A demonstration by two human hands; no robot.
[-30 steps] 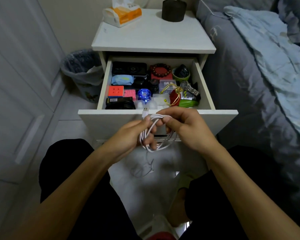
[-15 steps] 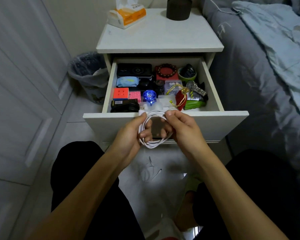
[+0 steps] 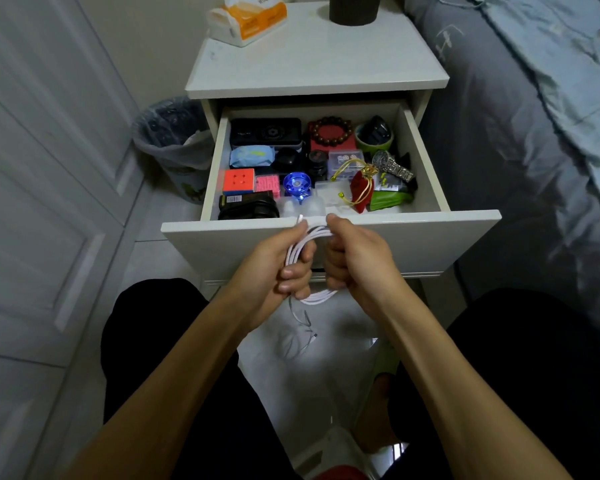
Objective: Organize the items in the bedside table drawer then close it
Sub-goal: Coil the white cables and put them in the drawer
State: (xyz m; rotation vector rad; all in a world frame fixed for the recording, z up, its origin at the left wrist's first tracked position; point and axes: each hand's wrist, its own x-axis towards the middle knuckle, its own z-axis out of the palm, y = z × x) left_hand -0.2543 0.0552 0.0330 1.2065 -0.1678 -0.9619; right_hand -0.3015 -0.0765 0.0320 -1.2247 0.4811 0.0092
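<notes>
Head view, centre frame: left hand [image 3: 278,261] and right hand [image 3: 355,258] both grip the coiled white cable [image 3: 303,251], not yet stowed; drawer [image 3: 326,237] open, mostly tidy.

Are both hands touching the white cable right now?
Touching. The head view shows the left hand and right hand both closed around the coiled white cable, its loops running between their fingers in front of the open drawer.

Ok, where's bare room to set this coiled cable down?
The nightstand top is bare in front of the tissue pack and dark cup. The drawer is crowded wall to wall.
</notes>
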